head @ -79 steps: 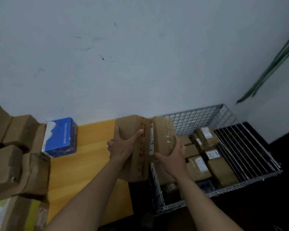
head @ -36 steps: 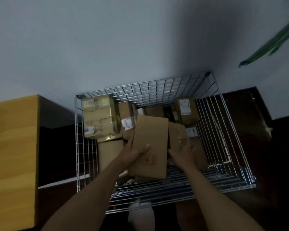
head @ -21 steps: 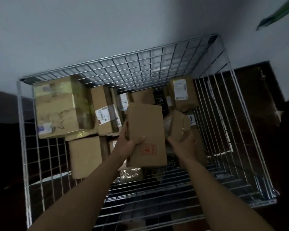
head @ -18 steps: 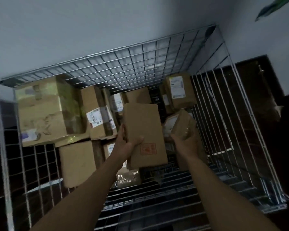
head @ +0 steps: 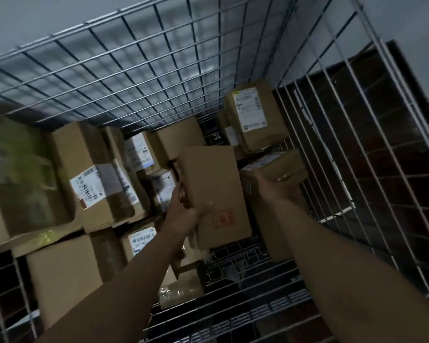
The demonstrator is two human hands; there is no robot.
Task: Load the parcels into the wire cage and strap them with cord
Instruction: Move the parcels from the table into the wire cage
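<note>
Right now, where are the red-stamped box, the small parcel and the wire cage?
red-stamped box [head: 212,191]: head view, front face.
small parcel [head: 276,163]: head view, top face.
wire cage [head: 134,70]: head view, back mesh wall.

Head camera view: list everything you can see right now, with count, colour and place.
wire cage: one, silver mesh, fills the view
tall box: one, brown with a red stamp, centre, above the cage floor
small box: one, brown, right of the tall box
other boxes: about a dozen, brown, several with white labels, stacked along the cage's left and back
wall: one, grey, behind the cage
left hand: one, grips the tall box
right hand: one, holds the small box
</note>
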